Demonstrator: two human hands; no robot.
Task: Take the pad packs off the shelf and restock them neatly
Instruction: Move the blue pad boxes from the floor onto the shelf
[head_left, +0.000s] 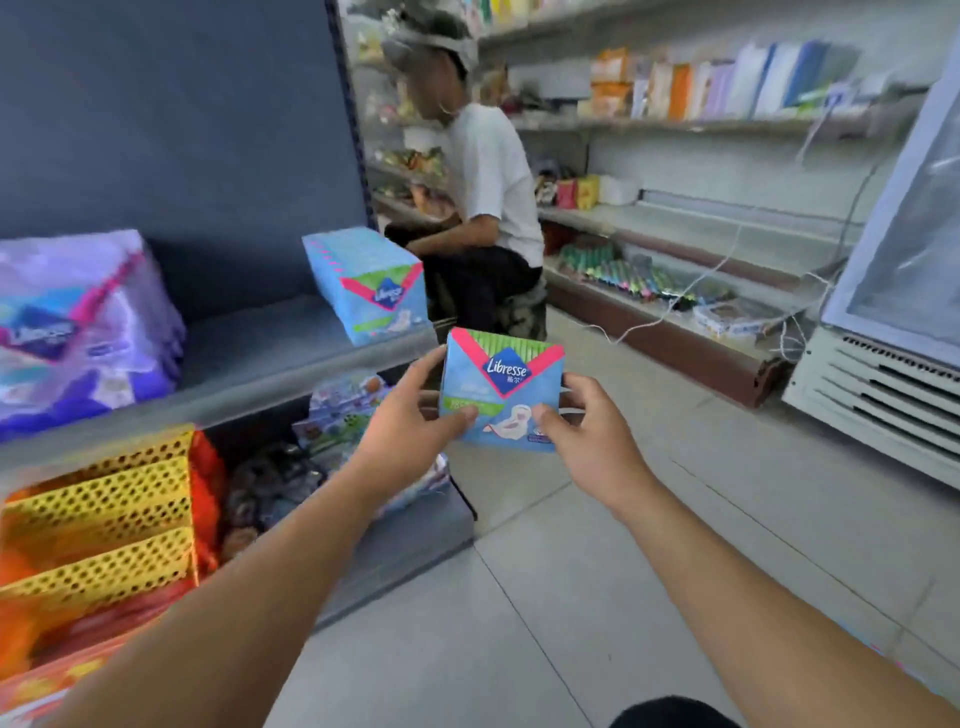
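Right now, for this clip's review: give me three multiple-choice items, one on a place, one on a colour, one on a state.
1. Where does the row of light-blue pad packs stand?
A. grey shelf's right end
B. floor
C. freezer

2. What colour are the big soft packs at the shelf's left?
A. green
B. purple
C. black

3. How is the single light-blue Libresse pack held?
A. left hand only
B. lying on tiles
C. between both hands

A: the row sits on the grey shelf.
B: purple wrappers.
C: left hand and right hand both grip it.

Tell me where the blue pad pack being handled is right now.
In the head view, the blue pad pack is mid-frame, gripped between the left hand and right hand, off the shelf, right of its edge.
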